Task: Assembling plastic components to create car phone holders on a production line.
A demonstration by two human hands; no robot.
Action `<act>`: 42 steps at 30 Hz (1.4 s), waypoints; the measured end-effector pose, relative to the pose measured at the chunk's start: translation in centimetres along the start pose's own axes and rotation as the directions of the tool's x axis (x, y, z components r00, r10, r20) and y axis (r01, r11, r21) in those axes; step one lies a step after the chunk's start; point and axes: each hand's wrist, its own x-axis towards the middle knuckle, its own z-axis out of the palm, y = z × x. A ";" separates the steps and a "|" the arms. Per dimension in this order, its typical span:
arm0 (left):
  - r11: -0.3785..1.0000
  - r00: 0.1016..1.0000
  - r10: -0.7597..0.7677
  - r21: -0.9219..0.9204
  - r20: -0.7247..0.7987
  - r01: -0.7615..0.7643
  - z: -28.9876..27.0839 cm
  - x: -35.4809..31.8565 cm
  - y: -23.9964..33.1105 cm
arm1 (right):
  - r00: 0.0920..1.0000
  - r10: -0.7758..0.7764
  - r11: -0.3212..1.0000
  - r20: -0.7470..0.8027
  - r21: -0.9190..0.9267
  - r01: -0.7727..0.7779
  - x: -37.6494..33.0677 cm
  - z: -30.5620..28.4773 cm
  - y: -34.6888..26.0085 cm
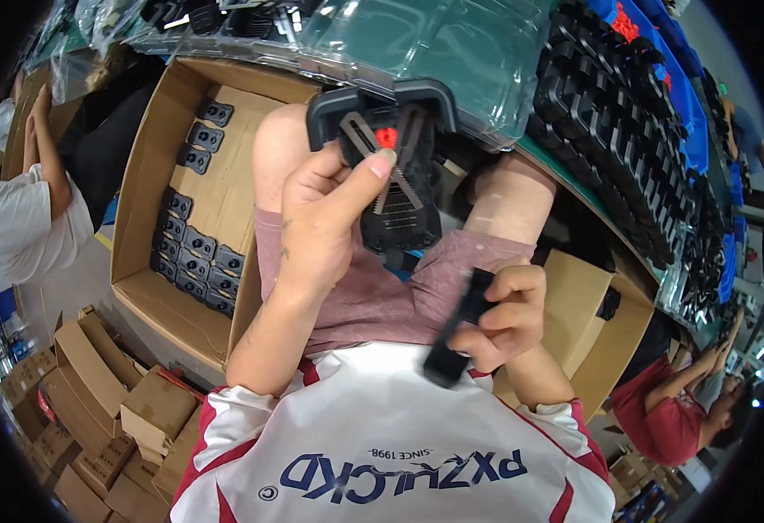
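My left hand [319,222] is closed around a black plastic holder assembly [402,228], held up over my lap. Two grey toothed metal strips cross on its face, and a small red gear [386,137] sits where they meet. My left thumb presses just below that gear. Curved black arms stick out on both sides at the assembly's far end. Lower and to the right, my right hand [514,315] grips a black bar-shaped part [459,336] between thumb and fingers. This bar is tilted, slightly blurred and apart from the assembly.
An open cardboard box [151,301] with several black square parts stands at my left. Ahead, a clear plastic tray [434,52] lies on the bench. Many black parts [604,131] are stacked at the right beside blue bins [691,113]. Another carton [613,349] stands right; co-workers sit both sides.
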 end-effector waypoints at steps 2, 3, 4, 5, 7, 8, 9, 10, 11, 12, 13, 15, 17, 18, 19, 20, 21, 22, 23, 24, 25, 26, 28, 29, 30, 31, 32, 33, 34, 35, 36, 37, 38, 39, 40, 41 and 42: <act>1.000 1.000 0.006 -0.003 -0.015 -0.006 0.1 0.4 -0.4 | 0.996 0.051 0.998 -0.077 0.049 -0.048 -1.6 -1.7 0.9; 1.000 1.000 0.007 -0.002 -0.023 -0.007 0.1 0.5 -0.4 | 0.992 0.074 0.991 -0.101 0.122 -0.062 -3.1 -3.2 1.9; 1.000 0.999 0.009 -0.002 -0.032 -0.009 0.0 0.6 -0.5 | 0.987 0.098 0.978 -0.124 0.195 -0.072 -4.4 -4.3 2.5; 1.000 1.000 -0.002 0.000 -0.026 0.002 0.0 0.7 -0.7 | 0.986 0.105 0.979 -0.132 0.189 -0.079 -4.9 -4.6 2.4; 1.000 0.999 -0.023 0.001 -0.030 0.023 0.0 0.9 -1.1 | 0.872 0.395 0.873 -0.288 0.412 -0.259 -5.7 -5.1 2.0; 0.999 0.999 -0.034 0.000 -0.030 0.034 -0.1 1.0 -1.3 | 0.778 0.531 0.792 -0.337 0.525 -0.313 -6.1 -5.4 1.8; 0.999 0.999 -0.046 -0.002 -0.027 0.046 -0.1 1.1 -1.4 | 0.663 0.654 0.697 -0.365 0.632 -0.339 -6.4 -5.7 1.7; 1.000 0.999 0.004 0.029 -0.032 -0.003 -0.1 1.1 -1.6 | 0.694 0.635 0.703 -0.338 0.625 -0.340 -7.3 -6.4 2.4; 0.997 0.998 0.054 0.058 -0.035 -0.052 -0.3 1.0 -1.7 | 0.724 0.616 0.711 -0.310 0.615 -0.341 -7.9 -7.2 3.2; 0.998 0.999 0.034 0.045 -0.007 -0.034 -0.8 0.9 -1.8 | 0.716 0.609 0.729 -0.340 0.595 -0.338 -7.1 -7.2 3.1; 0.998 1.000 0.029 0.050 -0.001 -0.029 -1.3 0.9 -2.0 | 0.558 0.716 0.676 -0.420 0.613 -0.408 -5.7 -6.2 2.8; 0.998 1.000 0.025 0.066 0.007 -0.026 -2.5 0.9 -2.5 | 0.368 0.777 0.630 -0.511 0.633 -0.451 -4.9 -6.9 2.8; 0.995 0.999 0.032 0.093 0.012 -0.033 -3.5 1.1 -3.3 | 0.282 0.831 0.556 -0.480 0.694 -0.458 -5.7 -8.4 3.5; 0.993 0.999 0.037 0.110 0.016 -0.039 -3.9 1.2 -3.7 | 0.240 0.855 0.517 -0.460 0.726 -0.454 -6.1 -8.9 3.8; 0.991 0.999 0.044 0.126 0.019 -0.046 -4.3 1.4 -4.0 | 0.199 0.878 0.477 -0.436 0.757 -0.446 -6.4 -9.3 3.8; 0.991 0.999 0.038 0.125 0.039 -0.043 -4.6 1.4 -4.3 | 0.195 0.870 0.490 -0.453 0.755 -0.436 -6.4 -9.5 3.6; 0.991 0.999 0.022 0.129 0.044 -0.028 -4.9 1.5 -4.7 | 0.184 0.870 0.493 -0.458 0.801 -0.339 -6.5 -9.6 3.5; 0.991 0.999 0.007 0.133 0.047 -0.013 -5.2 1.6 -5.0 | 0.174 0.870 0.491 -0.460 0.837 -0.240 -6.5 -9.6 3.4; 0.990 0.999 -0.008 0.138 0.049 0.001 -5.3 1.6 -5.4 | 0.166 0.871 0.484 -0.462 0.864 -0.137 -6.6 -9.6 3.4; 0.990 0.999 -0.023 0.143 0.050 0.016 -5.2 1.6 -5.6 | 0.159 0.873 0.472 -0.461 0.881 -0.034 -6.7 -9.7 3.3; 0.990 0.998 -0.028 0.143 0.064 0.019 -4.9 1.7 -5.7 | 0.156 0.867 0.483 -0.474 0.875 -0.025 -7.0 -9.8 3.5; 0.989 0.996 -0.032 0.145 0.077 0.021 -4.7 1.8 -5.8 | 0.157 0.850 0.502 -0.502 0.864 0.042 -7.7 -9.9 4.1; 0.988 0.995 -0.038 0.152 0.095 0.023 -4.4 1.9 -6.0 | 0.155 0.820 0.527 -0.551 0.832 0.172 -9.0 -9.8 5.3; 0.988 0.994 -0.041 0.155 0.102 0.025 -4.3 1.9 -6.0 | 0.151 0.804 0.535 -0.575 0.811 0.235 -9.5 -9.8 5.8; 0.987 0.993 -0.044 0.158 0.110 0.026 -4.2 2.0 -6.0 | 0.148 0.802 0.539 -0.579 0.807 0.242 -9.2 -9.8 6.1; 0.988 0.992 -0.051 0.154 0.117 0.033 -4.2 2.1 -6.0 | 0.110 0.796 0.563 -0.595 0.796 0.223 -8.7 -9.7 6.6; 0.988 0.991 -0.054 0.148 0.122 0.035 -4.1 2.2 -6.0 | 0.078 0.791 0.584 -0.607 0.786 0.203 -7.9 -9.7 7.2; 0.989 0.990 -0.054 0.143 0.126 0.036 -4.2 2.4 -5.9 | 0.047 0.784 0.603 -0.619 0.777 0.182 -7.1 -9.7 7.7; 0.990 0.990 -0.053 0.138 0.130 0.035 -4.3 2.6 -5.8 | 0.018 0.777 0.619 -0.629 0.769 0.162 -6.4 -9.5 8.0; 0.990 0.994 -0.031 0.137 0.100 0.017 -4.9 2.6 -5.8 | -0.011 0.783 0.616 -0.622 0.773 0.153 -5.7 -9.2 8.2; 0.991 0.998 -0.004 0.137 0.068 -0.006 -5.8 2.6 -5.8 | -0.037 0.791 0.609 -0.611 0.779 0.145 -4.9 -8.7 8.4; 0.988 0.998 0.030 0.148 0.050 -0.037 -6.2 2.4 -5.8 | -0.011 0.809 0.582 -0.587 0.799 0.152 -4.4 -8.5 8.5; 0.990 0.997 -0.029 0.143 0.068 0.019 -6.7 2.7 -5.7 | -0.017 0.816 0.575 -0.578 0.808 0.125 -4.0 -8.4 8.7; 0.987 0.993 -0.083 0.142 0.080 0.071 -6.7 2.3 -6.2 | -0.018 0.826 0.563 -0.564 0.821 0.099 -3.8 -8.6 8.6; 0.984 0.990 -0.108 0.153 0.092 0.093 -6.8 2.4 -6.7 | -0.065 0.840 0.543 -0.539 0.834 0.099 -3.8 -9.0 8.2; 0.979 0.987 -0.123 0.173 0.100 0.104 -6.8 2.4 -7.1 | 0.010 0.881 0.468 -0.474 0.873 0.140 -4.5 -9.5 8.2; 0.973 0.985 -0.142 0.195 0.101 0.120 -6.4 2.1 -7.5 | 0.010 0.839 0.539 -0.544 0.833 0.122 -5.6 -10.0 8.2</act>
